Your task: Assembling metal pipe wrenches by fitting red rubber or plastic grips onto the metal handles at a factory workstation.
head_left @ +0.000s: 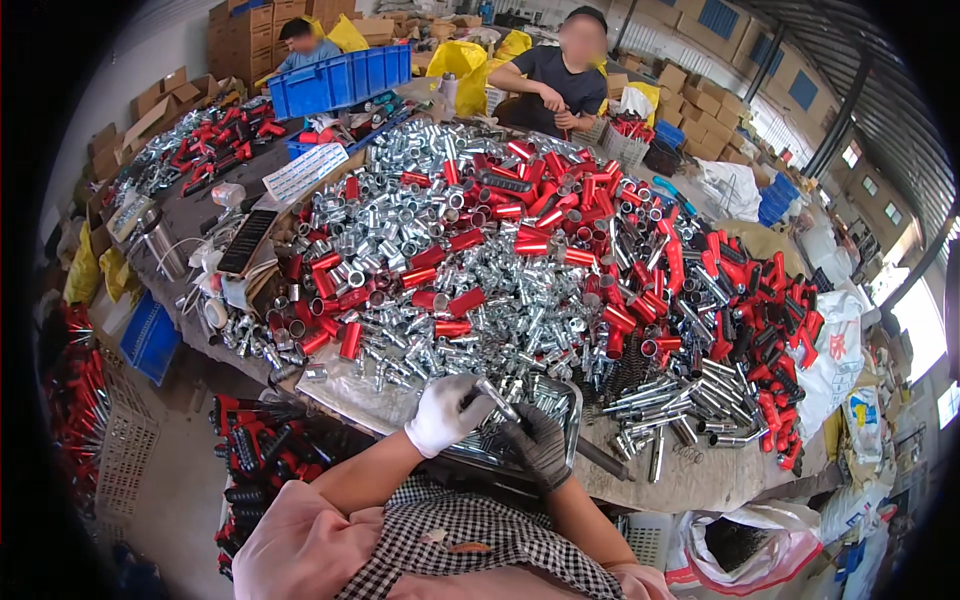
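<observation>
Left hand, white glove, closed on a metal tube, held tilted over the tray at the tabletop's near edge. Right hand, grey glove, fingers curled by the tube's lower end, can't tell if gripping. Silver parts and red tubes heaped beyond, rods to the right, dark bar beside tray.

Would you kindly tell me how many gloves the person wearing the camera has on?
2: a white glove on the left hand and a dark grey glove on the right hand, both in plain view.
</observation>
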Available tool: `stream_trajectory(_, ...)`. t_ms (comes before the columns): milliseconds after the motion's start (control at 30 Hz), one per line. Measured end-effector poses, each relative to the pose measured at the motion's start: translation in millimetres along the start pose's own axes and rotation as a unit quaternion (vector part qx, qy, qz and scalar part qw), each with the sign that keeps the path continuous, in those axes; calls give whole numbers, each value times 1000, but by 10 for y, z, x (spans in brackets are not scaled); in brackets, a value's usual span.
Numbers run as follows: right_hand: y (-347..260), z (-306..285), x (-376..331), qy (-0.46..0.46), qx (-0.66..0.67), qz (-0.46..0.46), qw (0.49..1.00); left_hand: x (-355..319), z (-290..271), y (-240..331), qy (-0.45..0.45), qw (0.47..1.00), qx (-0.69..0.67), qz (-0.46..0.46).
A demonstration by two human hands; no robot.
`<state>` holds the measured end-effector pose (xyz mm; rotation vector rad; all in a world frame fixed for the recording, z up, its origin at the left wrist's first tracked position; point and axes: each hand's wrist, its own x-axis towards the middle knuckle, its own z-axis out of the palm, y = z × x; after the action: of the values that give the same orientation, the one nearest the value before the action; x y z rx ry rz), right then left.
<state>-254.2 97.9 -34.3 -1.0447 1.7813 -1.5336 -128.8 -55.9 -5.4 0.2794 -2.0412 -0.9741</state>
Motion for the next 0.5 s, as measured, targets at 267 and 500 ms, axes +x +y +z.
stream_trajectory(267,-5,0,-57,25,-17,20,999,-48,16,-34,23,1000,-3,17)
stream_trajectory(500,110,-10,-24,84,-147,-78,983,-53,32,-87,45,997,35,53)
